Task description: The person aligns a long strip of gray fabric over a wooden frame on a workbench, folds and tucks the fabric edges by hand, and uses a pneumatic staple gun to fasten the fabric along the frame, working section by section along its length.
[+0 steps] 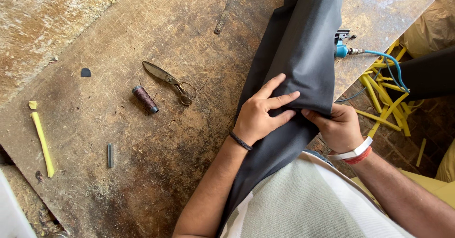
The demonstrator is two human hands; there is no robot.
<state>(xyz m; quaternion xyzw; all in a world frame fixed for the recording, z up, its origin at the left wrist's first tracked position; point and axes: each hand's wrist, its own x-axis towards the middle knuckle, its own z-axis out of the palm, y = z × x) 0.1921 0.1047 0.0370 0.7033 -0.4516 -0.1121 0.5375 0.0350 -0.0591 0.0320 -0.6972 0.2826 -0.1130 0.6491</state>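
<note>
On a scuffed wooden table [118, 181], the left hand [258, 115] lay flat with fingers spread on dark grey fabric [303, 44] at centre-right, while the right hand [339, 126] pinched its folded edge; a loosened pinch would probably let the fold spring open, scissors [170, 81] lying well left.

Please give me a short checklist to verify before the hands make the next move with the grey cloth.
1. Left hand flat on the grey cloth: ok.
2. Right hand pinching the folded edge: ok.
3. Fold even along its length: cannot tell.
4. Scissors off the cloth, on the worktable: ok.
5. Thread spool near the left hand: ok.
6. Blue air tool free of the cloth: cannot tell.
</note>
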